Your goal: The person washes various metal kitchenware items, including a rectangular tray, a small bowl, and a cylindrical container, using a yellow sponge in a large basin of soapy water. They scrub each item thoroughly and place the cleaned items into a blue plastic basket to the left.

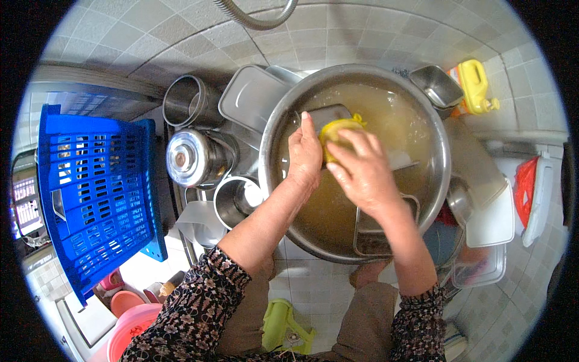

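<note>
A large round metal basin of cloudy brownish water lies before me. My left hand grips the side of a rectangular metal pan, its thumb pointing up. Most of that pan is hidden by my hands and the water. Pressed against it is a yellow scrubbing pad, held in the fingers of my right hand. Another rectangular metal pan rests partly in the water under my right forearm, near the basin's front rim.
Left of the basin stand metal pots, a lidded metal canister and a rectangular lid. A blue plastic crate rises farther left. To the right are a small metal pan, a yellow bottle and plastic containers.
</note>
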`<action>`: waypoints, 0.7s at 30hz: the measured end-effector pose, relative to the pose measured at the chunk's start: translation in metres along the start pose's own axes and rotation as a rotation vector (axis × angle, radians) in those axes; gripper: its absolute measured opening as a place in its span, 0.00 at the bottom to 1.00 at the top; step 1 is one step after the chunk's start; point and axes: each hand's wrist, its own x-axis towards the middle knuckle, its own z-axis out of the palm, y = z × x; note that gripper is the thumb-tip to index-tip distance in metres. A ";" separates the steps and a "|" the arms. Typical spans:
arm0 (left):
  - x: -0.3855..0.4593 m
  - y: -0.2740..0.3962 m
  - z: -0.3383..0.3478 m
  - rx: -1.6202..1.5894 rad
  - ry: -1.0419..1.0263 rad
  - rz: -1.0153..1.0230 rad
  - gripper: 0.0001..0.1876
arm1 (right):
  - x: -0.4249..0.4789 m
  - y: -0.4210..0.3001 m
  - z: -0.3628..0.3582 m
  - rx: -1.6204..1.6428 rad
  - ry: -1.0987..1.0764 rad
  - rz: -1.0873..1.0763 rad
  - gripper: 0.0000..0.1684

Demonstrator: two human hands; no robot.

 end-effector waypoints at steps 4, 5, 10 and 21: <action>-0.004 -0.018 -0.005 0.001 -0.097 0.126 0.24 | 0.015 0.022 0.034 -0.016 0.052 -0.009 0.16; -0.004 -0.020 -0.008 0.071 -0.112 0.139 0.23 | 0.027 0.034 0.040 0.035 0.066 0.018 0.17; -0.005 0.014 -0.011 0.046 -0.201 0.107 0.17 | 0.034 0.078 0.005 0.868 -0.181 0.767 0.25; 0.013 -0.022 -0.003 0.395 -0.170 0.675 0.16 | -0.014 0.027 0.010 0.959 0.187 0.867 0.24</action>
